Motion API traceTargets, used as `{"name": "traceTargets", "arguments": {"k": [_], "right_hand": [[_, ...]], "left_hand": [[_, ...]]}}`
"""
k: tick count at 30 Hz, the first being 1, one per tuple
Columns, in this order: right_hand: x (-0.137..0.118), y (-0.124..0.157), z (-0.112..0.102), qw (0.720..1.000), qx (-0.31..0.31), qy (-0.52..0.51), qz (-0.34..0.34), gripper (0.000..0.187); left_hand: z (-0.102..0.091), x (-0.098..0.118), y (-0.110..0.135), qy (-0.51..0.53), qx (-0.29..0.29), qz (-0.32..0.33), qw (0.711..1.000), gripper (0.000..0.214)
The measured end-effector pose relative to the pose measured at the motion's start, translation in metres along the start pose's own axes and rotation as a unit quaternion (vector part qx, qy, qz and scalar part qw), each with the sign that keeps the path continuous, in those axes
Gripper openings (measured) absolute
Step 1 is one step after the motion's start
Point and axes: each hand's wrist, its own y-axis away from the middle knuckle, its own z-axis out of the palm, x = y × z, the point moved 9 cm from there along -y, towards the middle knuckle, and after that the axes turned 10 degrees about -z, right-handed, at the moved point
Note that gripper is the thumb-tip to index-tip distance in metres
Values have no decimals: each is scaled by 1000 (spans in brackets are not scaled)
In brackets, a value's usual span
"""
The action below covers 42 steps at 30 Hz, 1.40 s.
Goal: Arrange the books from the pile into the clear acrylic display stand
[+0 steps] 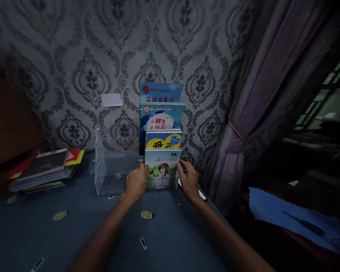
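Note:
A clear plastic tiered book rack (99, 166) stands against the wall, its right half filled with picture books in stepped rows. The front book (161, 181) has a pale green cover with a drawn girl. My left hand (136, 182) grips its left edge, while my right hand (187, 177) pinches the right edge. Behind it rise a yellow and blue book (164, 139), a blue book with a white oval (162, 116), and at the top a light blue book (161, 91). The fingertips behind the front book are partly hidden.
To the left lies a stack of books (42, 172) on the blue patterned tablecloth (87, 226). A phone-like object (202, 194) is partly behind my right hand. A tied purple curtain (229, 162) hangs at right, beside a blue cloth (272, 207) with a dark tool.

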Motion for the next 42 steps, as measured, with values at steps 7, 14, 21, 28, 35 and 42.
{"name": "traceTargets", "arguments": {"k": [7,14,21,28,35,42], "right_hand": [[-7,-14,-2,1000,-7,-6,-5,40],[-14,-29,4,999,34,0,15,39],[-6,-29,5,997,62,-9,32,41],[-3,-28,4,996,74,-15,36,43],[-2,-29,3,995,87,-16,36,44],[-3,-29,3,996,83,-25,37,43]], "left_hand": [[-12,0,0,14,13,-19,1000,32],[-25,5,-2,23,28,-11,999,48],[-26,11,-2,8,32,4,999,49],[-23,11,-6,7,34,1,999,49],[-23,10,-6,14,34,-4,999,49],[-23,10,-7,9,29,-2,1000,49]]}}
